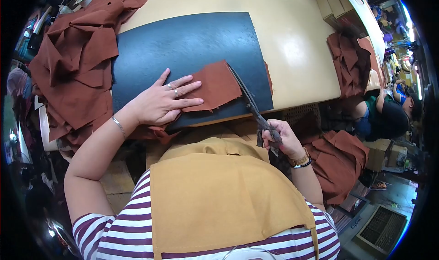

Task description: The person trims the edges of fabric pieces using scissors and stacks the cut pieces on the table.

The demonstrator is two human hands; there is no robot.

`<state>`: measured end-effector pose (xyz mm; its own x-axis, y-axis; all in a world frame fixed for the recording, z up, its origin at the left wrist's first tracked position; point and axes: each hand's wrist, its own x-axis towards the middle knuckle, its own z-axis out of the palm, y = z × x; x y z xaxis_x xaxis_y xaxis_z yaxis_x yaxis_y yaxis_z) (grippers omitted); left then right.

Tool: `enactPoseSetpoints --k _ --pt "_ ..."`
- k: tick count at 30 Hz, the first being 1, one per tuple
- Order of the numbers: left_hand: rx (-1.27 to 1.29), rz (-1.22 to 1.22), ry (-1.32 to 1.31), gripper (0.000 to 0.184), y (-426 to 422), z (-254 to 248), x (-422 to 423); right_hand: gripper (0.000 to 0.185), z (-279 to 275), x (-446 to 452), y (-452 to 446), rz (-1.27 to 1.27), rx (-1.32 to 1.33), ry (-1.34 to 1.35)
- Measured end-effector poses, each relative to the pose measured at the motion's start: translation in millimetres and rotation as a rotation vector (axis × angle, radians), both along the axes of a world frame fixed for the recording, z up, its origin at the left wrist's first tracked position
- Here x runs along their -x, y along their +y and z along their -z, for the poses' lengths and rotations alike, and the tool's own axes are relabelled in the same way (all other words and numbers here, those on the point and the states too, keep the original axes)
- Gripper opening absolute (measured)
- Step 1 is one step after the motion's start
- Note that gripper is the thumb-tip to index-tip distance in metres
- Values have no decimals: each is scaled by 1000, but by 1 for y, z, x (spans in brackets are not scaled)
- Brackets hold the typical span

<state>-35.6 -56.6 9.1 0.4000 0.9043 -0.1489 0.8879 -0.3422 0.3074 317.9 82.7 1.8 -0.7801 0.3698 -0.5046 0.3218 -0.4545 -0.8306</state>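
Observation:
A small brown fabric piece (212, 84) lies flat on a dark cutting mat (183, 40) in the head view. My left hand (162, 100) rests on its left part with fingers spread, pressing it down. In my right hand (286, 139) is a pair of scissors (250, 102), its handles wrapped in grey cloth and gripped in closed fingers. The long blades run along the right edge of the fabric piece. Whether the blades are fully closed cannot be made out.
A large heap of brown fabric (77, 54) covers the table's left side. Another brown pile (350, 66) sits at the right edge, near cardboard boxes (336, 6). More brown fabric (338, 164) lies below, right of my body. A co-worker (388, 114) is at the far right.

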Motion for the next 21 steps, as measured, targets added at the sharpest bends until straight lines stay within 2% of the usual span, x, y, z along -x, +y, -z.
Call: enactPoseSetpoints --k 5,12,14,15,17,20,21 --pt "-30 36 12 58 0 2 2 16 -1 13 3 24 42 79" --pt "-97 48 -35 54 -2 12 6 20 1 17 6 -27 -151 -1" --pt "-201 53 17 45 -5 13 6 22 8 13 4 25 -200 28" --pt "-224 5 -47 41 -5 15 8 25 13 12 1 104 -141 128" --pt "-282 -68 -183 32 -3 12 19 28 22 7 0 177 -67 142" --pt "-122 -389 11 20 1 -27 49 28 29 5 -3 233 -23 144" --pt "-171 -502 94 19 2 -49 57 27 29 6 -4 237 -18 149"
